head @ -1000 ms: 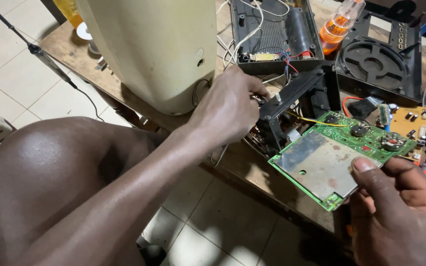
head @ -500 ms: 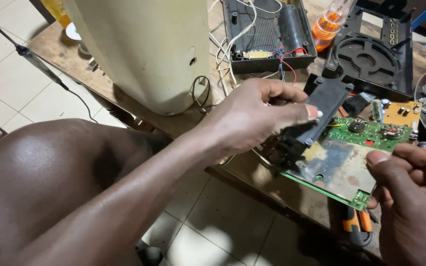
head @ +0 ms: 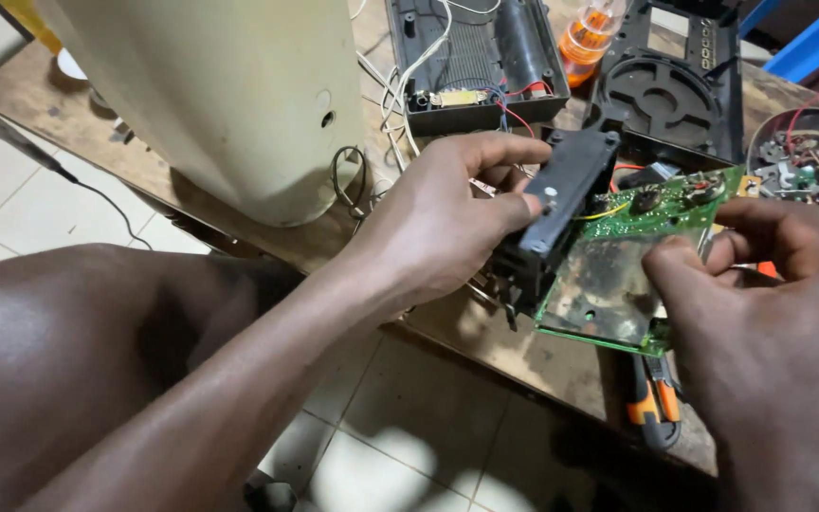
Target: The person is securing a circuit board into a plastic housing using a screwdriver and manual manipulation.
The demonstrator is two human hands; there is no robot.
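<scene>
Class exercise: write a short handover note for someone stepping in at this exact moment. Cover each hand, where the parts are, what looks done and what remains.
Left hand: grips the black plastic module, thumb on its face.
Right hand: pinches the green circuit board by its edge.
Both parts are held together above the wooden bench, wires running between them.
Done: black casing lies opened.
Left: module and board remain joined.
Orange-handled pliers lie below.

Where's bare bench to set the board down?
Bare wood only along the near edge of the wooden bench, between the cream housing and orange-handled pliers. Crowded behind: black casings, wires, metal parts bowl.
</scene>
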